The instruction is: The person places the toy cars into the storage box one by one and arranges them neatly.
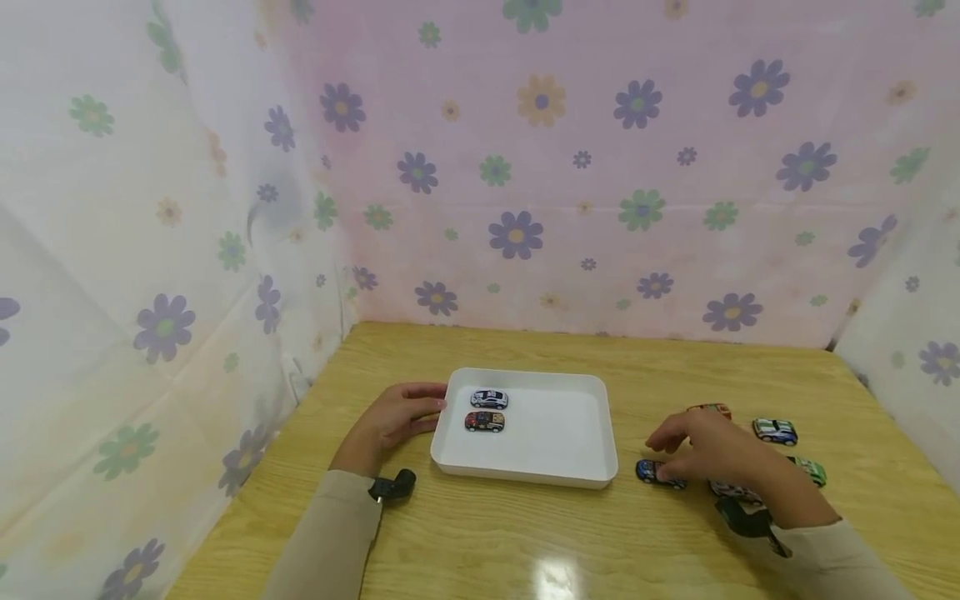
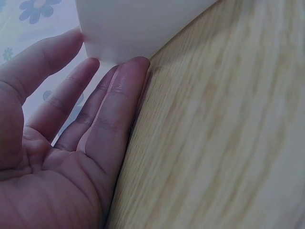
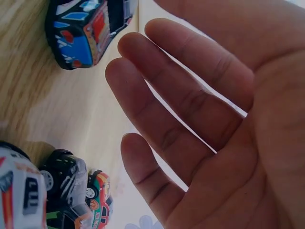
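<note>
A white tray (image 1: 555, 437) lies on the table with two toy cars inside: a white and blue one (image 1: 489, 399) above a red and black one (image 1: 484, 422). My left hand (image 1: 397, 417) touches the tray's left side, its fingertips (image 2: 136, 67) against the outer wall. Over the cars on the right hovers my right hand (image 1: 708, 446), fingers loosely bent and nothing in them. Its thumb is nearest a blue toy car (image 1: 648, 472); the right wrist view shows a gap between fingers and that car. A white patterned car (image 1: 737, 492) is partly covered by the right hand.
Beyond the right hand are an orange-red car (image 1: 718, 409), a green and white car (image 1: 776, 431) and a bright green car (image 1: 814, 472). Wood-grain tabletop (image 1: 480, 533) surrounds the tray. Flowered cloth (image 1: 570, 275) hangs at the back and both sides.
</note>
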Tool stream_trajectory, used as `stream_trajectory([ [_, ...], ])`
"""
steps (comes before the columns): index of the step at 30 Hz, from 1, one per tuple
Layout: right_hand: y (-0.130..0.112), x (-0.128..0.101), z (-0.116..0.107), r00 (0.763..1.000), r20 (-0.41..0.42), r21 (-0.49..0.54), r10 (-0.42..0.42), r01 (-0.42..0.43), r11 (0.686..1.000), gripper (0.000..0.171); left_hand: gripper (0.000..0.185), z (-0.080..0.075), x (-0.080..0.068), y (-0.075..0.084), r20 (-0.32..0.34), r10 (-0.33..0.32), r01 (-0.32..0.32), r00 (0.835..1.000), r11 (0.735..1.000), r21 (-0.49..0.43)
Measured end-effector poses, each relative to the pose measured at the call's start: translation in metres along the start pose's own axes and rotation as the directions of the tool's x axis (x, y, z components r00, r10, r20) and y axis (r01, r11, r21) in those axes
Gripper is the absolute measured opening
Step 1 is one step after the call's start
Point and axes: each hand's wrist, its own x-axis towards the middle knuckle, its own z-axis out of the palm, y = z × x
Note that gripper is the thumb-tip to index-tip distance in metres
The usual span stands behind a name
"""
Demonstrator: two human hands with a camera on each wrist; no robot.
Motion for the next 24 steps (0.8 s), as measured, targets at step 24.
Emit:
stream_trajectory([
  [24, -0.0018, 0.0026, 0.0098, 0.999, 0.049, 0.062, 0.015, -0.018, 0.998, 0.021, 0.045, -0.0013, 0.0005, -0.0025, -0.007, 0.000, 0.000, 1.000, 1.000, -0.002],
])
